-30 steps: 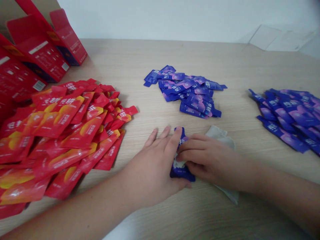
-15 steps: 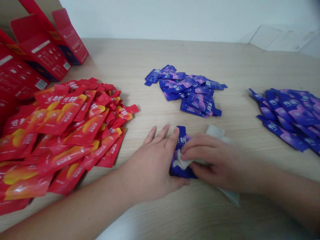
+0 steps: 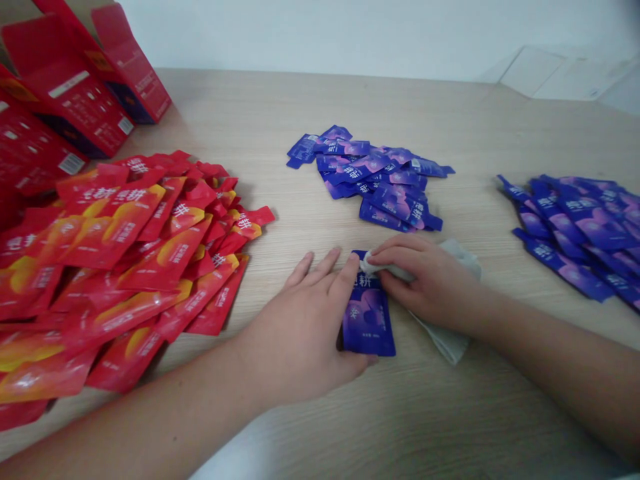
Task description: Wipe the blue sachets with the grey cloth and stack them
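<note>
A purple sachet (image 3: 370, 317) lies flat on the table in front of me, its narrow neck pointing away. My left hand (image 3: 305, 327) rests flat along its left side, fingers stretched out, with the index fingertip by the neck and the thumb at the bottom edge. In my right hand (image 3: 425, 280) is a bunched white cloth (image 3: 445, 337), pinched between fingers and thumb. One corner of the cloth touches the sachet's top, near the neck. The rest of it hangs under and behind the hand onto the table.
Red sachets (image 3: 125, 247) form a large heap on the left. Behind them stand open red cartons (image 3: 75, 87). One pile of purple sachets (image 3: 375, 173) lies beyond my hands, another purple pile (image 3: 585, 227) at the right. A white wall (image 3: 350, 37) borders the table's back edge.
My right hand has moved the cloth from the middle of the sachet up to its neck, uncovering the printed front. My left hand has stayed in place.
</note>
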Demonstrator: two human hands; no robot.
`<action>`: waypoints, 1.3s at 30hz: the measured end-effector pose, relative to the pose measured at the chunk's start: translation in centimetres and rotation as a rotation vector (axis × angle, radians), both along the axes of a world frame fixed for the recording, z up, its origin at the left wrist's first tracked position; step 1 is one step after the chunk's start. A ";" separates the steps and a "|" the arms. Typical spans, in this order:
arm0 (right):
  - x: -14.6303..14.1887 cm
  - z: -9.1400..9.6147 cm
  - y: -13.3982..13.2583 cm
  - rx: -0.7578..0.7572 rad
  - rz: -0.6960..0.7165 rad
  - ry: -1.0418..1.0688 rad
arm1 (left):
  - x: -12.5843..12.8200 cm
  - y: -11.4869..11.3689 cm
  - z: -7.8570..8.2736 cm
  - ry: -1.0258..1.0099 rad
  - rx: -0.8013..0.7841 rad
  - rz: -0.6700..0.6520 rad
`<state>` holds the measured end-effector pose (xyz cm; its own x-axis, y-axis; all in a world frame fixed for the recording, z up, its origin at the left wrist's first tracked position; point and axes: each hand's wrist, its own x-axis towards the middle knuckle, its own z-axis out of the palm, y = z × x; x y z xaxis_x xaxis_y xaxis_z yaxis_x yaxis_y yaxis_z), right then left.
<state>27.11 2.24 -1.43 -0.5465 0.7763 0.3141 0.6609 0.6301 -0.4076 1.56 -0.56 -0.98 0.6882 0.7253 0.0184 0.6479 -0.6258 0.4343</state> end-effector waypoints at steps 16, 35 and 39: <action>-2.2 2.1 -3.6 -0.232 0.268 -0.034 | -0.1 0.0 0.2 0.003 0.038 -0.065; -2.2 2.6 -4.5 -0.387 0.373 0.091 | -0.3 -0.1 0.1 0.014 0.069 -0.088; -2.0 1.7 -2.8 -0.258 0.281 0.018 | -0.2 0.0 0.2 0.026 0.069 -0.076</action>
<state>25.12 -0.54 0.31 -0.7454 0.6518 0.1395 0.4684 0.6611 -0.5861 1.36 -0.55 -0.78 0.7417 0.6690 0.0480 0.6082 -0.7011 0.3724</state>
